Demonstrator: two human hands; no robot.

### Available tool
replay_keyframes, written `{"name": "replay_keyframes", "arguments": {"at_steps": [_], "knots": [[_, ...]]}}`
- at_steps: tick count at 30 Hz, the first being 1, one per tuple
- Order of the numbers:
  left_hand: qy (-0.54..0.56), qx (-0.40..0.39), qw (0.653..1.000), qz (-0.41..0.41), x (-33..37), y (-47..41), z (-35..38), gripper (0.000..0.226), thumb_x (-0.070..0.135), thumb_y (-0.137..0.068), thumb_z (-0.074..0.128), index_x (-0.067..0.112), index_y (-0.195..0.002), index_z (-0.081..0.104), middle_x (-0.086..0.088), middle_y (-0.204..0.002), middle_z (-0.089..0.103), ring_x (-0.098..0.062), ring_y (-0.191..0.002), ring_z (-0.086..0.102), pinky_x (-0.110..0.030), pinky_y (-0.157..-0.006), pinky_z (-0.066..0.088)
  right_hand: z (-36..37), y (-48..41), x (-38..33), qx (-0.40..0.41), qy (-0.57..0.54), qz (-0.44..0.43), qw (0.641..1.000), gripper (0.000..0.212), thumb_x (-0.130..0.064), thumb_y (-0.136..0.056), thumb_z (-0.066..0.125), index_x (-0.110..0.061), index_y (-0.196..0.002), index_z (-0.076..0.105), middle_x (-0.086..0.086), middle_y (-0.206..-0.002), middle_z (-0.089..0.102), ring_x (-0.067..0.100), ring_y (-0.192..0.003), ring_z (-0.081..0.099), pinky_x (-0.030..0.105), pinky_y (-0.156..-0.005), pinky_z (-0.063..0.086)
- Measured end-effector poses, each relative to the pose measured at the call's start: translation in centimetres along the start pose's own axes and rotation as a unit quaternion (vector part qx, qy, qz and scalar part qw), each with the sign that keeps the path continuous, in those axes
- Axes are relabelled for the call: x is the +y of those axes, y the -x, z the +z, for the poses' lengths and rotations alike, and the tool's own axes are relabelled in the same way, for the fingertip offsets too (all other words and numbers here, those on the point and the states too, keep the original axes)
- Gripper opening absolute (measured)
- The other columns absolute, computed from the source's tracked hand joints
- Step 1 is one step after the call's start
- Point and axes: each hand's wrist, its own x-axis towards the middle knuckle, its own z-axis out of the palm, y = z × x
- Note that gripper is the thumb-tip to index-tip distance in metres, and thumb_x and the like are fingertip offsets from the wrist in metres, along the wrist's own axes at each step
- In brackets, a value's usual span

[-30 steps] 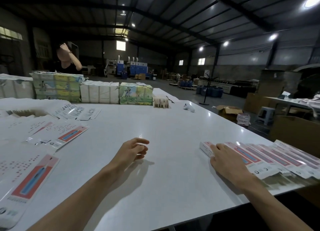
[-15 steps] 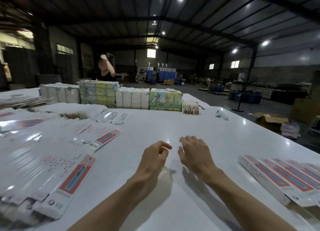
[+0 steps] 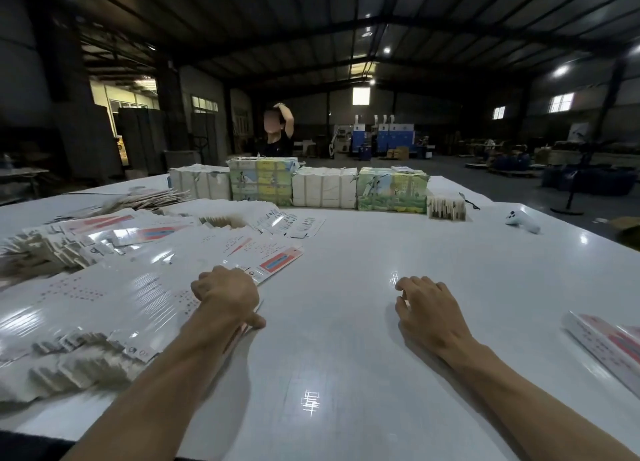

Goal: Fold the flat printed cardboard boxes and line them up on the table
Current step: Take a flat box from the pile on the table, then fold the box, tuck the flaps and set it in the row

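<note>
Both hands have swung leftward since the earlier frame: the left hand [image 3: 225, 292] now lies on the fanned heap of flat boxes [image 3: 104, 298] at the left of the table [image 3: 381, 253], fingers curled, thumb at a near edge; whether it grips cannot be told. Beside it the right hand [image 3: 427, 308] is loosely curled, holding nothing. These flat boxes are glossy white with a red panel and blue stripe; their print is too blurred to read

I can read nothing for certain here. The flat boxes [image 3: 138, 287] under my left grip [image 3: 225, 291] carry rows of small dark print and red-and-blue panels, all too blurred. The green and yellow bundles [image 3: 391, 190] at the desk's [image 3: 346, 339] far edge show pictures, no legible words.
</note>
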Motion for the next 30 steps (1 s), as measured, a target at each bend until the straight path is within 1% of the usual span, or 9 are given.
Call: {"name": "replay_keyframes", "arguments": {"at_steps": [8, 13, 15, 18, 20, 22, 26, 28, 30], "knots": [[0.042, -0.012, 0.999, -0.018, -1.3, -1.2, 0.0, 0.108, 0.06, -0.07, 0.09, 0.002, -0.142, 0.035, -0.013, -0.14, 0.052, -0.029, -0.134, 0.051, -0.039, -0.105, 0.047, -0.4, 0.8, -0.2, -0.028, -0.018, -0.037, 0.999, 0.036, -0.022, -0.103, 0.046, -0.021, -0.137, 0.058, -0.01, -0.118, 0.067, 0.015, -0.118, 0.056, 0.029, -0.103, 0.036], [0.099, 0.073, 0.992, 0.016, -1.4, -2.1, 0.4, 0.048, 0.035, -0.095, 0.071, 0.008, -0.129, 0.05, -0.011, -0.127, 0.064, -0.029, -0.116, 0.063, -0.037, -0.09, 0.048, -0.6, 1.0, -0.4, -0.028, -0.043, -0.035, 0.998, 0.036, -0.021, -0.104, 0.047, -0.02, -0.138, 0.057, -0.008, -0.119, 0.067, 0.015, -0.118, 0.056, 0.028, -0.101, 0.036], [0.109, 0.083, 0.99, 0.04, -1.4, -2.2, 0.2, 0.04, 0.041, -0.096, 0.071, 0.013, -0.122, 0.059, -0.007, -0.117, 0.067, -0.026, -0.101, 0.065, -0.033, -0.076, 0.047, -0.7, 0.9, -0.5, -0.029, -0.051, -0.034, 0.998, 0.036, -0.021, -0.104, 0.047, -0.02, -0.138, 0.057, -0.007, -0.121, 0.067, 0.015, -0.119, 0.056, 0.028, -0.102, 0.036], [0.179, 0.115, 0.974, 0.08, -0.8, -2.2, -1.1, 0.046, 0.053, -0.091, 0.072, 0.014, -0.112, 0.064, -0.007, -0.107, 0.068, -0.026, -0.089, 0.063, -0.032, -0.069, 0.046, -0.8, 0.6, -0.6, -0.018, -0.064, -0.031, 0.997, 0.035, -0.021, -0.104, 0.048, -0.02, -0.138, 0.058, -0.008, -0.121, 0.066, 0.015, -0.117, 0.057, 0.029, -0.102, 0.038], [0.304, 0.091, 0.937, 0.148, 0.4, -2.0, -2.4, 0.042, 0.055, -0.087, 0.075, 0.017, -0.102, 0.068, -0.004, -0.094, 0.073, -0.023, -0.081, 0.07, -0.03, -0.065, 0.05, -0.9, 0.4, -0.7, -0.004, -0.086, -0.022, 0.996, 0.034, -0.021, -0.104, 0.051, -0.02, -0.136, 0.06, -0.008, -0.117, 0.067, 0.015, -0.114, 0.058, 0.028, -0.1, 0.039], [0.446, -0.003, 0.869, 0.213, 2.4, -1.7, -3.2, 0.034, 0.051, -0.087, 0.078, 0.019, -0.099, 0.075, 0.0, -0.083, 0.078, -0.019, -0.071, 0.076, -0.028, -0.059, 0.057, -1.2, 0.3, -0.7, 0.007, -0.122, -0.006, 0.992, 0.032, -0.021, -0.103, 0.054, -0.02, -0.134, 0.062, -0.009, -0.113, 0.068, 0.015, -0.109, 0.06, 0.028, -0.096, 0.042], [0.589, -0.257, 0.726, 0.245, 8.3, -1.3, -2.0, 0.052, 0.038, -0.093, 0.076, 0.001, -0.128, 0.063, -0.015, -0.108, 0.079, -0.024, -0.081, 0.077, -0.036, -0.071, 0.063, -2.1, 0.2, -0.3, 0.042, -0.161, 0.025, 0.986, 0.031, -0.019, -0.103, 0.055, -0.019, -0.132, 0.064, -0.007, -0.109, 0.069, 0.017, -0.102, 0.063, 0.033, -0.09, 0.05], [0.623, -0.313, 0.672, 0.251, 11.0, -0.9, 0.0, 0.048, 0.036, -0.097, 0.072, 0.002, -0.129, 0.061, -0.016, -0.114, 0.078, -0.023, -0.081, 0.078, -0.035, -0.07, 0.062, -2.7, -0.1, 0.2, 0.092, -0.17, 0.033, 0.981, 0.032, -0.015, -0.102, 0.057, -0.016, -0.133, 0.064, -0.002, -0.111, 0.071, 0.019, -0.1, 0.065, 0.035, -0.091, 0.052], [0.626, -0.342, 0.647, 0.268, 13.1, -0.3, 1.8, 0.042, 0.041, -0.1, 0.068, 0.009, -0.127, 0.063, -0.011, -0.115, 0.078, -0.022, -0.085, 0.077, -0.035, -0.072, 0.063, -3.4, -0.4, 0.3, 0.153, -0.205, 0.048, 0.966, 0.032, -0.012, -0.104, 0.055, -0.013, -0.136, 0.062, 0.002, -0.113, 0.07, 0.017, -0.097, 0.063, 0.032, -0.088, 0.05]]}}
